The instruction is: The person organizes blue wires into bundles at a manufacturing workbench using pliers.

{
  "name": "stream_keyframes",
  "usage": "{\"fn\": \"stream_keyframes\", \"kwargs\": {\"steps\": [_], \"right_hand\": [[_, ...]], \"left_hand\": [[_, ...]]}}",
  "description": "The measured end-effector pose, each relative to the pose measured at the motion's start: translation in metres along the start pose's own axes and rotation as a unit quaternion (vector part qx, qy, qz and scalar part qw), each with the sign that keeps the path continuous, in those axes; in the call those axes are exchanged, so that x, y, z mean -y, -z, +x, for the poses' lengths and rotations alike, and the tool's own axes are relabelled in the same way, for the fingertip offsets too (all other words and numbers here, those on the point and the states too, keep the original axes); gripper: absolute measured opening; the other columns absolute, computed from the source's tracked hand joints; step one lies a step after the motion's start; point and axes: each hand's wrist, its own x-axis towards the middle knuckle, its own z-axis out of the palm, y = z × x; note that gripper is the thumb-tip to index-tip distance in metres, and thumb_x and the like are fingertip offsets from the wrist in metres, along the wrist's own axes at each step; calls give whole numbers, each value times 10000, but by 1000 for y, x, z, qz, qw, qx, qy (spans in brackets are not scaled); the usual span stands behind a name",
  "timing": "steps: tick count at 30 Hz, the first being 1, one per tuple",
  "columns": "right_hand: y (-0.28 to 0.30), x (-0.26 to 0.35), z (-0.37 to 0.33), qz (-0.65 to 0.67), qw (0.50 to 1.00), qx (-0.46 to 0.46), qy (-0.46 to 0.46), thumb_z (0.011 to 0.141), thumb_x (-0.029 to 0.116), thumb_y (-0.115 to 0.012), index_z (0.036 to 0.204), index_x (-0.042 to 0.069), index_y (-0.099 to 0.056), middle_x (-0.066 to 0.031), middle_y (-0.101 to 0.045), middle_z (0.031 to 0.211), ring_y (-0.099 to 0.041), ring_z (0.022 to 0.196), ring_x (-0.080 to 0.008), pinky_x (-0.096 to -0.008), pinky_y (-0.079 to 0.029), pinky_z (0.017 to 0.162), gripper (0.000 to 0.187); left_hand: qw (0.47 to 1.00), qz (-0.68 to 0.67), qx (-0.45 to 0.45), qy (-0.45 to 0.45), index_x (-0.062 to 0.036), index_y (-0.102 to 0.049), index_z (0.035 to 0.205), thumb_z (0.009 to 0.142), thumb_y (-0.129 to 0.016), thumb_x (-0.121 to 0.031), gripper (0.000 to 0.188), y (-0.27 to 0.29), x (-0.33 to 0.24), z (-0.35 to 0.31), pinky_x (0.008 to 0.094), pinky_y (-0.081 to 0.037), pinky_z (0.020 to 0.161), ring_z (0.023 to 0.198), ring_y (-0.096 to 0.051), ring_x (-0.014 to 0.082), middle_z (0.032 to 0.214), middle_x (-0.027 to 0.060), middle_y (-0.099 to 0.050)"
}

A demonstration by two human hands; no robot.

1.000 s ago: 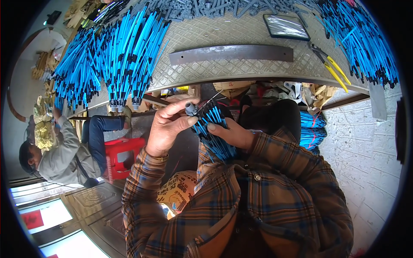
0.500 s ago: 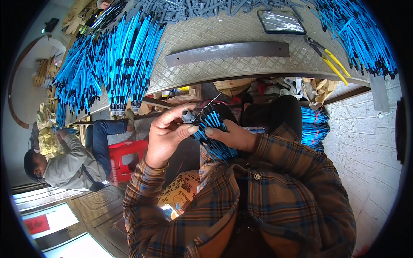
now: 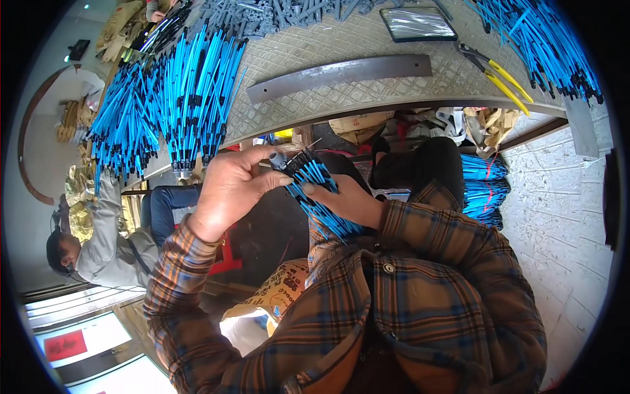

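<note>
My left hand (image 3: 230, 187) pinches a grey plastic tube-shaped part (image 3: 278, 161) with thumb and fingers, in front of my lap. My right hand (image 3: 351, 201) is closed around a bundle of thin blue rods (image 3: 317, 190) with black ends, which look like umbrella ribs; its thumb presses on them. The grey part sits right beside the black upper ends of the bundle. Whether the two are joined, I cannot tell. A thin wire pokes up past the rod ends. My left fingertips hide part of the grey piece.
A patterned table (image 3: 354, 88) holds blue rod bundles (image 3: 197, 98), grey plastic parts (image 3: 282, 16), a curved metal bar (image 3: 338, 77), a tray of wires (image 3: 418, 24) and yellow-handled pliers (image 3: 497, 75). Tied bundles (image 3: 484, 187) stand by the white wall. A co-worker (image 3: 111, 243) sits at left.
My left hand has shifted left, with the grey part now a little left and higher. The view has moved slightly. The co-worker's arm now stretches toward the table.
</note>
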Motion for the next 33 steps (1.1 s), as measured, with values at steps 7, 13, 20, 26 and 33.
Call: {"fn": "stream_keyframes", "kwargs": {"steps": [7, 13, 20, 26, 33], "right_hand": [[-4, 3, -2, 8, 999, -45, 13, 845, 536, -510, 888, 6, -608, -75, -587, 701, -565, 714, -152, -301, -451, 662, 540], [-6, 4, -10, -6, 997, -77, 26, 853, 500, -516, 996, 3, -554, -109, -601, 779, -579, 753, -171, -313, -452, 682, 519], [5, 4, -16, -175, 950, -167, 195, 897, 370, -503, 988, 19, -481, -74, -528, 764, -499, 697, -115, -287, -429, 634, 363], [34, 11, 5, -72, 980, 76, 167, 924, 448, -404, 1071, -1, -475, -102, -559, 827, -530, 768, -159, -312, -435, 696, 478], [41, 11, 10, -86, 973, 182, 112, 930, 479, -361, 1101, -13, -470, -110, -570, 846, -537, 768, -173, -320, -438, 709, 532]], "left_hand": [[964, -244, -20, 105, 2, -611, 1051, 764, -704, -100, 319, -21, -3, -1, 185, -405, 529, 585, -481, 28, 644, -18, -591], [964, -237, -34, 112, 5, -558, 1132, 774, -692, -87, 393, -28, -4, 3, 154, -415, 545, 627, -524, 27, 741, 6, -617], [963, -260, -45, 58, 16, -604, 1056, 770, -695, -67, 311, -26, -7, 4, 167, -410, 544, 610, -503, 26, 683, -8, -602], [952, -305, -12, 23, 6, -591, 1090, 768, -687, -36, 339, -20, 7, 3, 171, -426, 563, 629, -517, 33, 707, -6, -601], [951, -306, 41, -6, 2, -577, 1106, 784, -657, -2, 333, -16, 18, 0, 177, -448, 602, 668, -521, 34, 743, 6, -609]]}}
